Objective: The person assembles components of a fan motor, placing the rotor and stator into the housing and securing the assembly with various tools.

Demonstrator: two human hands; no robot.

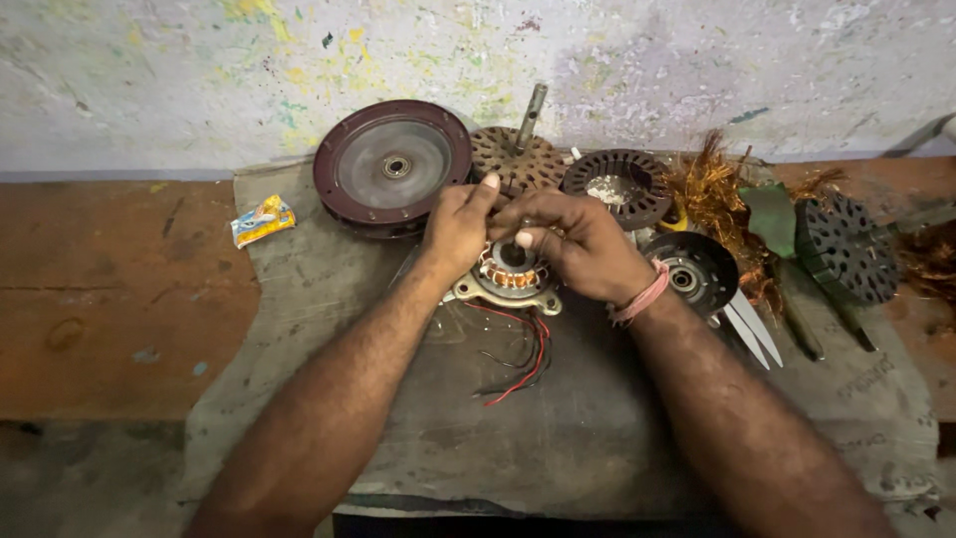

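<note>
On the left of the grey cloth-covered surface (299,399) lies a crinkled yellow-and-blue wrapper (263,219), then a round dark-red metal motor cover (393,167) leaning at the wall. At the middle both hands close on the copper-wound round stator on its pale metal base (510,279), the left hand (456,231) gripping its rim, the right hand (578,244) pinching at the windings; I'd judge a hard tug could snap the thin wire or snag the loose red and black leads (518,359). Rightward sit a rusty perforated rotor with shaft (518,159), a dark slotted core (617,184), tangled copper scrap (712,194) and a black hub (692,269).
</note>
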